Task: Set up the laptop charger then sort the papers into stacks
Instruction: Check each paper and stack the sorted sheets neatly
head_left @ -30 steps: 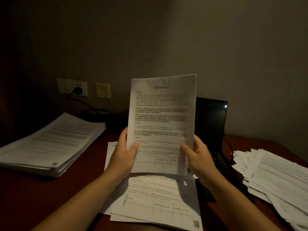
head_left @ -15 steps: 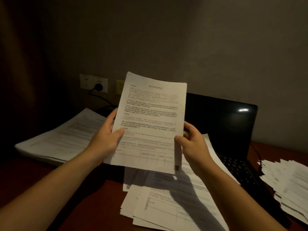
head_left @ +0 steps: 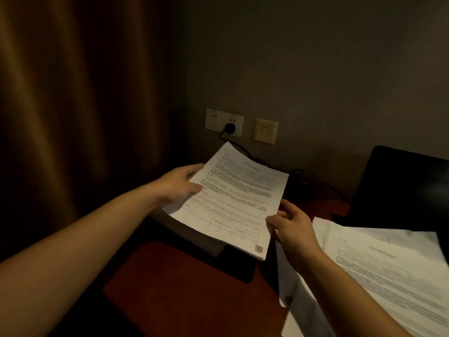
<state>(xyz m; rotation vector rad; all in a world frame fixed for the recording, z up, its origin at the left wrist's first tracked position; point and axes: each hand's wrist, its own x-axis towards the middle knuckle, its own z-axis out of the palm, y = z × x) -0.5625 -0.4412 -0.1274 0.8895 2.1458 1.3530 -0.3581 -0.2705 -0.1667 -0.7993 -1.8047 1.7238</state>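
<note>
The white printed paper sheet (head_left: 238,200) has swung down from upright and now lies nearly flat, left of the black laptop (head_left: 401,186), over one paper stack (head_left: 194,231). There is one sheet, two hands, and one loose paper heap (head_left: 388,263) in front of the laptop. The sheet's long axis runs away from the person, with the heading at the far end. It carries dense text, a table and a QR code near the person. The left hand (head_left: 179,188) pinches its left edge, thumb on top. The right hand (head_left: 291,224) curls at the right edge, but I cannot tell whether it has hold.
</note>
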